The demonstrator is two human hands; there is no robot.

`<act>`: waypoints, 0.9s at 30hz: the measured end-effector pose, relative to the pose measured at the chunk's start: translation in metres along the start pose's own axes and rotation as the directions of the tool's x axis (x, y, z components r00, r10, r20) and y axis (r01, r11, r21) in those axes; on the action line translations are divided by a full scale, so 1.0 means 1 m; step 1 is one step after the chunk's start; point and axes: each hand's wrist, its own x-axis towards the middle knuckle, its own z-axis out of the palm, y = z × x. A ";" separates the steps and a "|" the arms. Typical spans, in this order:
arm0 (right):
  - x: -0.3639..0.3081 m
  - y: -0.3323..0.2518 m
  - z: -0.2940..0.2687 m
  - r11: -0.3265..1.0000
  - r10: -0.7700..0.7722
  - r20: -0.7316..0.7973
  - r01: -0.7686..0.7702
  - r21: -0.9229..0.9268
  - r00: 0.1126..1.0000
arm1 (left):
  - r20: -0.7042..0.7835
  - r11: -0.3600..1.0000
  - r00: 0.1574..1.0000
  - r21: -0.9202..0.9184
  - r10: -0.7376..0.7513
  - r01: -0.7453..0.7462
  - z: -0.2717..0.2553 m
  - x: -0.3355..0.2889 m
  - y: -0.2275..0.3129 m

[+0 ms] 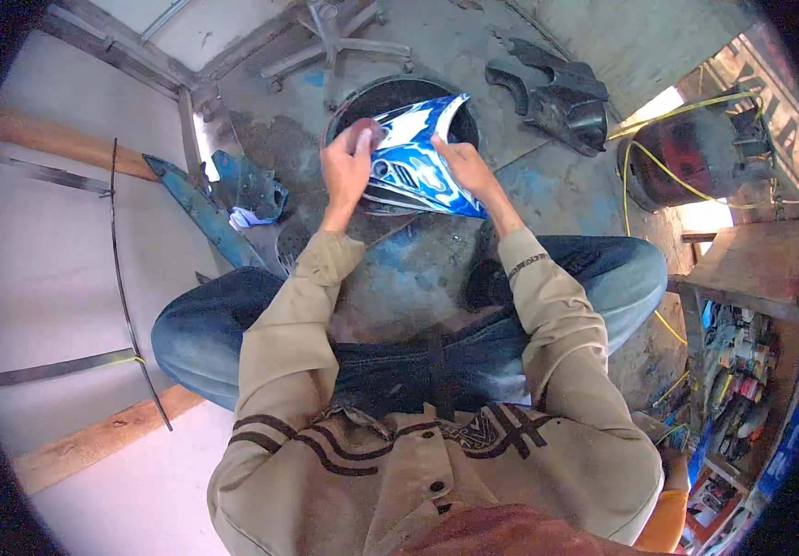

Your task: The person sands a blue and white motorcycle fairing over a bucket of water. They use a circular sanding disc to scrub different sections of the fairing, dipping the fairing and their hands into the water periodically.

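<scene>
A glossy blue and white plastic fairing panel (423, 157) with a slotted vent is held over a round black tub (395, 93) on the floor. My right hand (469, 174) grips the panel by its right edge, fingers closed around it. On the panel's left side, my left hand (348, 169) is closed on a reddish-brown pad (365, 132). That pad rests on or just over the panel's surface; contact cannot be made out. Part of the tub is hidden behind the panel and my hands.
Black plastic fairing parts (557, 93) lie at the far right, near a dark red tank (678, 157) with a yellow hose (687, 111). A wheeled chair base (332, 46) stands beyond the tub. Blue panels (200, 208) lean at left; a cluttered wooden shelf (752, 264) is at right.
</scene>
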 end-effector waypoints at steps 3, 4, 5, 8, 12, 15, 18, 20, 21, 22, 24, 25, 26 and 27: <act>-0.010 -0.024 -0.003 0.997 0.005 -0.069 0.000 0.080 0.998 | -0.081 0.996 0.993 -0.013 -0.088 0.088 -0.021 0.011 -0.023; -0.009 -0.024 -0.007 0.994 0.032 -0.083 -0.023 0.103 0.996 | -0.121 0.994 0.986 0.001 -0.110 0.111 -0.026 0.014 -0.034; -0.005 -0.022 -0.010 0.993 0.026 -0.108 -0.014 0.115 0.994 | -0.130 0.992 0.984 0.013 -0.122 0.125 -0.029 0.014 -0.044; 0.008 0.011 -0.022 0.995 -0.013 -0.213 0.033 0.090 0.977 | -0.008 0.987 0.992 0.103 -0.125 0.125 -0.012 0.011 -0.065; 0.008 -0.005 -0.023 0.997 -0.001 -0.144 -0.011 -0.079 0.990 | 0.341 0.946 0.919 0.311 -0.199 0.090 0.011 0.009 -0.092; 0.011 -0.006 -0.032 0.989 -0.036 -0.171 0.010 -0.149 0.985 | 0.324 0.862 0.908 0.501 -0.267 0.075 0.048 0.019 -0.104; 0.012 -0.012 -0.021 0.948 -0.075 -0.262 -0.013 -0.318 0.962 | 0.221 0.703 0.853 0.678 -0.473 0.215 0.065 0.027 -0.137; 0.011 -0.030 -0.008 0.953 -0.134 -0.248 0.056 -0.298 0.960 | 0.231 0.583 0.771 0.784 -0.593 0.214 0.053 0.031 -0.175; 0.011 -0.029 -0.008 0.948 -0.152 -0.264 0.065 -0.312 0.953 | 0.293 0.555 0.722 0.818 -0.627 0.150 0.058 0.031 -0.178; 0.010 -0.028 -0.007 0.943 -0.171 -0.278 0.074 -0.326 0.945 | 0.300 0.558 0.719 0.817 -0.627 0.145 0.064 0.035 -0.182; 0.010 -0.028 -0.009 0.938 -0.137 -0.291 0.029 -0.345 0.947 | 0.414 0.541 0.513 0.832 -0.752 0.123 0.077 0.042 -0.188; 0.010 -0.027 -0.010 0.942 -0.121 -0.290 0.019 -0.334 0.949 | 0.444 0.536 0.431 0.837 -0.785 0.114 0.081 0.040 -0.192; 0.010 -0.028 -0.011 0.946 -0.107 -0.288 0.009 -0.323 0.952 | 0.445 0.540 0.468 0.837 -0.764 0.086 0.083 0.035 -0.195; 0.011 -0.031 -0.011 0.946 -0.108 -0.288 0.010 -0.323 0.952 | 0.442 0.542 0.508 0.839 -0.739 0.058 0.083 0.030 -0.204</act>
